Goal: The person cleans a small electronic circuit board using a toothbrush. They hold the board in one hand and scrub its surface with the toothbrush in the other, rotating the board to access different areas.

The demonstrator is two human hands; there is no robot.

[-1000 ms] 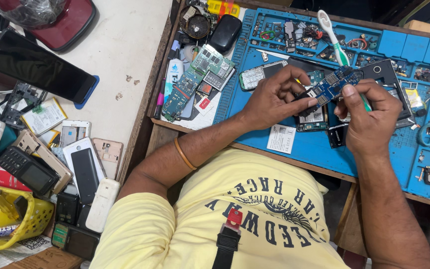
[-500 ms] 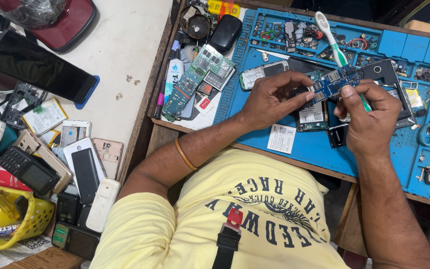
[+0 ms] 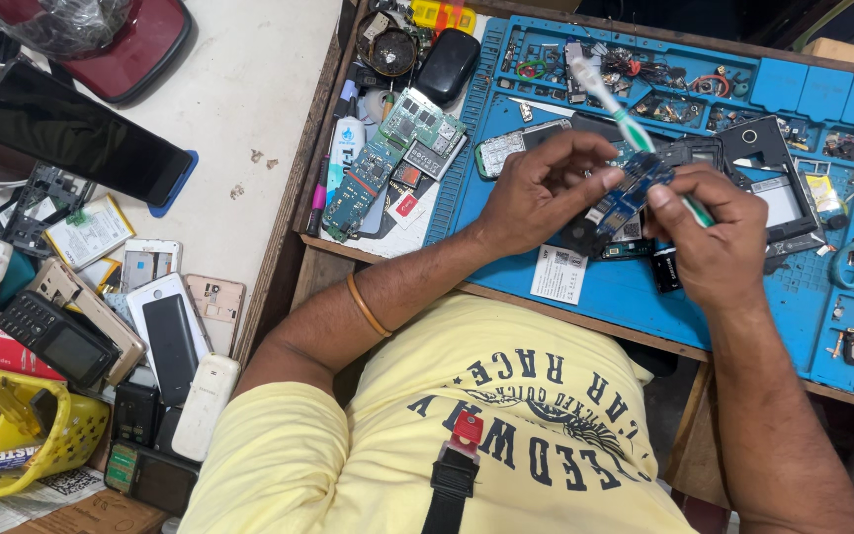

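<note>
Circuit board (image 3: 633, 191), small, blue and flat, sits pinched at its near end in my left hand (image 3: 544, 191), above the middle of the blue work mat (image 3: 644, 297). Compared with a second ago I hold it higher off the mat, with the brush head further from it, which suggests a pause between strokes. My right hand (image 3: 709, 237) grips the toothbrush (image 3: 625, 117), green and white plastic, bristles probably worn

The person wore a yellow shirt (image 3: 506, 415) with dark letters, a thin orange band (image 3: 368, 307) on the left arm, and a black strap (image 3: 452, 485) with a red clip.
</note>
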